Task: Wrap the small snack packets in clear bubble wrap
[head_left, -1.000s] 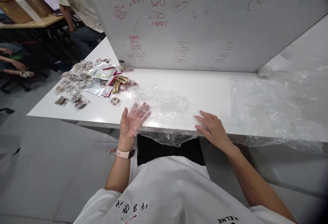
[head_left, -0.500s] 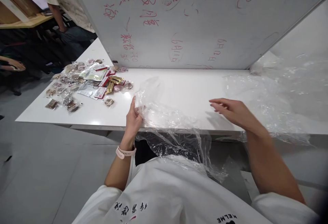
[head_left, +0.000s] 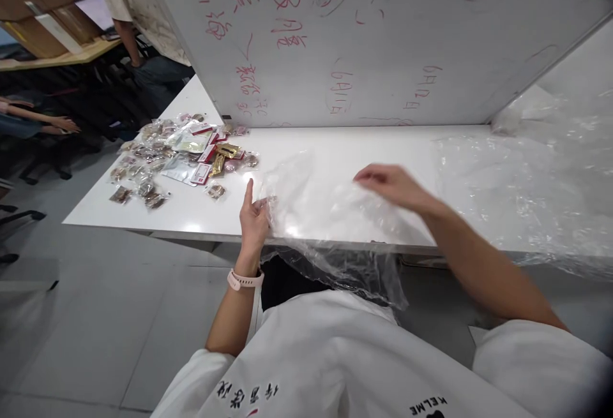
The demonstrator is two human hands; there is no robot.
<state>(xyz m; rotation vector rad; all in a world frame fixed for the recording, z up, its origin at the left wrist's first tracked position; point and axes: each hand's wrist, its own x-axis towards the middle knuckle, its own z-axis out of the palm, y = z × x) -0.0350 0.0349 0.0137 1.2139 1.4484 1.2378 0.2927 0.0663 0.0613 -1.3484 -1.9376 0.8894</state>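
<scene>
By the left hand's (head_left: 255,217) curled fingers, clear plastic film (head_left: 290,191) is held at centre frame; whether any is pinched by the blurred right hand (head_left: 390,183) cannot be told. Light, limp, slippery handling is expected; edges are best grasped.

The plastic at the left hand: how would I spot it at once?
Find the whiteboard, then the white table before it. Right of the packets, the clear plastic drapes over the front edge; unlike the plastic heap farther right, it meets the left hand.
</scene>
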